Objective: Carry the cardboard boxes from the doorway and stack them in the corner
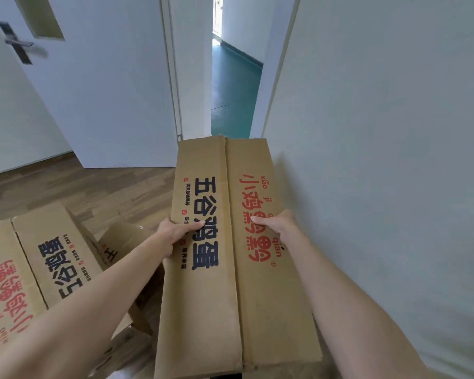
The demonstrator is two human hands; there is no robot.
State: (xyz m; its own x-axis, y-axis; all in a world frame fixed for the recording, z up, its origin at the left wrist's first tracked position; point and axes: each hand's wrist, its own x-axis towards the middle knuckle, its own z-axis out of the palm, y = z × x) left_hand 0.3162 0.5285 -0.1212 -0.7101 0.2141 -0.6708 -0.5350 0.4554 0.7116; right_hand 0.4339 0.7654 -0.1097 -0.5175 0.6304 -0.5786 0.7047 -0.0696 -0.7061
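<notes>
While gripped from both sides, held out in front of the body close to the white wall [381,132] on the right: a long cardboard box [230,269], its closed top flaps facing up, dark blue characters on the left flap and red characters on the right. Long axis running away from the body toward the doorway [230,91], far end just short of the opening with its green floor beyond. Left hand [175,233] curled round the left edge of the box, thumb lying flat across the top beside the blue print, fingers wrapped under and out of sight. Right hand [277,225] closed on the right edge in the same manner, thumb on the top flap over the red print, fingers hidden down the side. Both forearms stretched forward, roughly level with each other across the box's width.

Down to the left, on the wooden floor [80,187]: a second box [47,263] of the same kind, lying at a slant with its print upside down to the camera, and more cardboard [121,242] tucked between it and the held box. Behind, an open white door [93,91] with a metal handle [18,42].
</notes>
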